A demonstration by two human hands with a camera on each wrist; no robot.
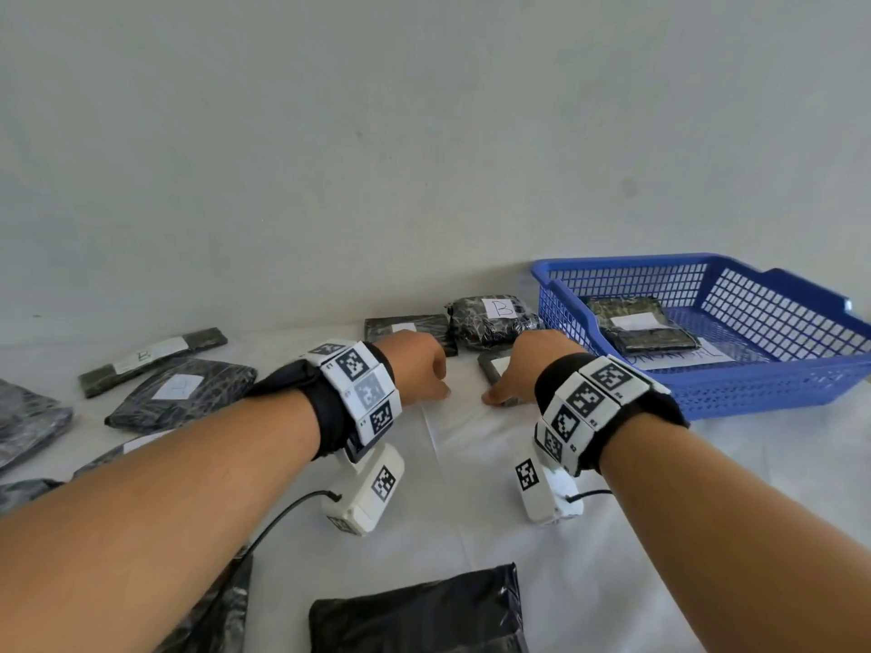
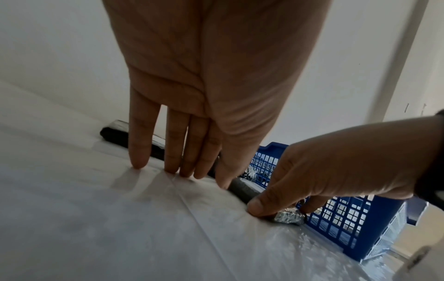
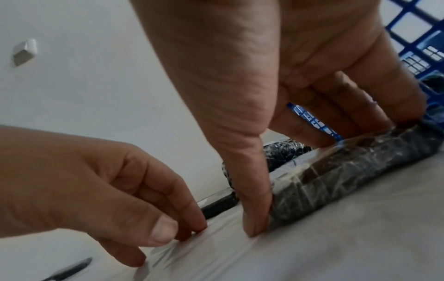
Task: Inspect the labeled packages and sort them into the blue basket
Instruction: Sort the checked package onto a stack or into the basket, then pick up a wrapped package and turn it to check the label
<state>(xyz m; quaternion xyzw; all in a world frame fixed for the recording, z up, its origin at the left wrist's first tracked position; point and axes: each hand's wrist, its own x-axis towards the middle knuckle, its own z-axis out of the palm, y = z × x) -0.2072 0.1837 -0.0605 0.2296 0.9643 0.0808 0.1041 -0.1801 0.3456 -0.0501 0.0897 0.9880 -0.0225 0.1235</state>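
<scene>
Head view: the right hand (image 1: 523, 369) is gripping a small package (image 1: 494, 369) on the tabletop (image 1: 471, 464), just beside the blue basket (image 1: 707, 384). Left wrist view: the left hand (image 2: 192, 117) is lying released, fingertips (image 2: 138, 163) touching the covering. Right wrist view: the glossy wrap is looking slippery, so the package could be sliding from thumb (image 3: 254, 218) and fingers.

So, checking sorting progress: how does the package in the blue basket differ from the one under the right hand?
The basket package lies inside the blue basket, untouched; the gripped package lies on the table outside it, held by the right hand. Both are dark and plastic-wrapped.
</scene>
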